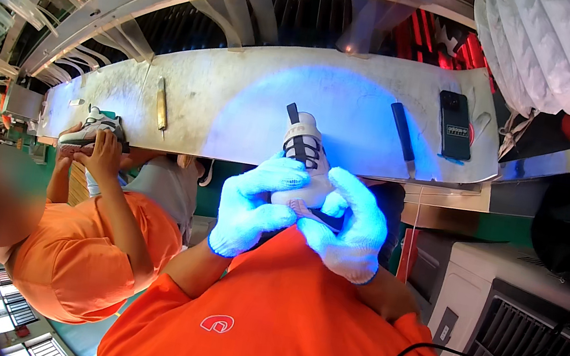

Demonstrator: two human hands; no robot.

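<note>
A light grey sneaker [297, 146] with black laces and a dark pull tab is held in front of my chest, its toe toward me and its heel toward the bench. My left hand [256, 207], in a white knitted glove lit blue, grips the shoe's left side near the toe. On the other side my gloved right hand [352, 226] curls round the toe and sole edge, its fingers bent against it. Part of the sole and the underside stay hidden by the gloves.
Along the pale workbench [202, 90] lie a slim tool with a yellowish handle [161, 105], a dark-handled tool [402, 133] and a dark phone [455, 124]. At left, a co-worker in orange [90, 252] handles another sneaker [95, 129]. A white ribbed duct [554, 53] hangs at upper right.
</note>
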